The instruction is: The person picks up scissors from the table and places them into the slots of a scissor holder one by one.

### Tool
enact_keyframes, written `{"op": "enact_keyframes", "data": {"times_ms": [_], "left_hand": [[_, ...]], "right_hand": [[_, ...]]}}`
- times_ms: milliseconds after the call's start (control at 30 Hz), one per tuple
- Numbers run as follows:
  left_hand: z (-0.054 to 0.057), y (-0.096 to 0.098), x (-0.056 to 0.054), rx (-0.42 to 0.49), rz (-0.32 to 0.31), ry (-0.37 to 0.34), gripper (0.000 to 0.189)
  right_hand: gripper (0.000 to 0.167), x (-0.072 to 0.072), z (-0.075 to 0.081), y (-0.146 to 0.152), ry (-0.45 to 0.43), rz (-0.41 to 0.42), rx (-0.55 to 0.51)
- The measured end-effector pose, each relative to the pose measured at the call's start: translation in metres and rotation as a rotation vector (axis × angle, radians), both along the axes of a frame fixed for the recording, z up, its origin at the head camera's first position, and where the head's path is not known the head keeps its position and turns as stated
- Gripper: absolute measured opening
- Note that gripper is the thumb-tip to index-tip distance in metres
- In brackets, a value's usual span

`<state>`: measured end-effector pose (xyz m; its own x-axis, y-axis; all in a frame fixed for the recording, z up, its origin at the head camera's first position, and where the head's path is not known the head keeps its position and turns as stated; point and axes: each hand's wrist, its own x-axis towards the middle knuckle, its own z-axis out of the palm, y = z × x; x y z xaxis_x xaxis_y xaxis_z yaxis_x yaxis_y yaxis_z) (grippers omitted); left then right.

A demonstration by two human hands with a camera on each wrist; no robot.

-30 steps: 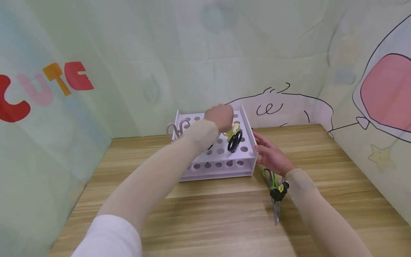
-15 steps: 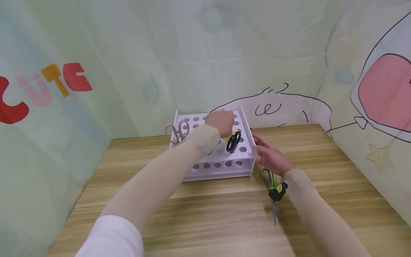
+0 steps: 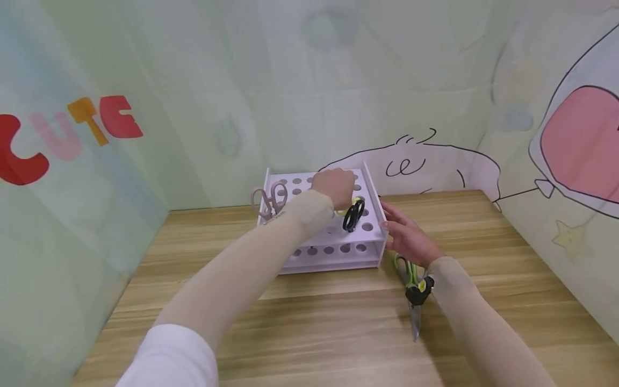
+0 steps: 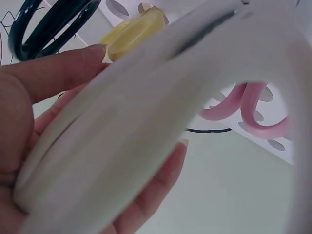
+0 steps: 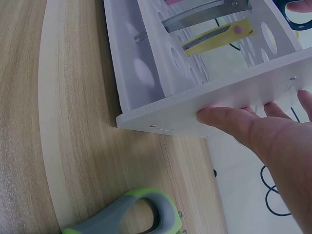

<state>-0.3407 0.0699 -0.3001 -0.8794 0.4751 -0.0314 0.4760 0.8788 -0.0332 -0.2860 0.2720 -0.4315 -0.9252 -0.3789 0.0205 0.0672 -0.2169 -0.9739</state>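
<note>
In the head view my left hand [image 3: 333, 188] reaches over the white holed rack [image 3: 358, 235]. The left wrist view shows its fingers round a white looped handle [image 4: 112, 136], which looks like that of scissors; its lower end is out of sight. Close by, black-handled scissors [image 3: 354, 216] and yellow scissors [image 4: 136, 31] stand in the rack. My right hand [image 3: 411, 236] touches the rack's right side panel [image 5: 234, 92], thumb and fingertips against its outer face, fingers extended.
Pink scissors [image 3: 268, 207] stand in the rack's left side. Shears with green and grey handles [image 3: 417, 293] lie on the wooden table [image 3: 314, 322], right of the rack and below my right hand. A printed cloth [image 3: 290, 107] hangs behind.
My left hand has sunk a little toward the rack's top and now covers more of the yellow scissors. The right hand keeps its place on the side panel.
</note>
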Motion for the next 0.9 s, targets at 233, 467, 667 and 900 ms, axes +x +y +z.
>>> {"op": "enact_keyframes", "data": {"times_ms": [233,467,667,900], "left_hand": [[0.008,-0.009,0.004,0.144,0.007,-0.026,0.014],[0.021,-0.024,0.012,0.405,-0.043,0.03,0.054],[0.028,-0.043,0.021,0.603,-0.088,0.073,0.068],[0.026,-0.073,0.034,0.81,-0.202,0.144,0.073]], "right_hand": [[0.067,0.001,-0.001,-0.002,-0.002,0.001,-0.006],[0.066,0.001,-0.001,-0.002,0.004,0.009,-0.01],[0.068,0.001,0.0,-0.001,-0.01,-0.002,0.021],[0.068,0.0,-0.001,-0.001,-0.014,0.005,0.024]]}}
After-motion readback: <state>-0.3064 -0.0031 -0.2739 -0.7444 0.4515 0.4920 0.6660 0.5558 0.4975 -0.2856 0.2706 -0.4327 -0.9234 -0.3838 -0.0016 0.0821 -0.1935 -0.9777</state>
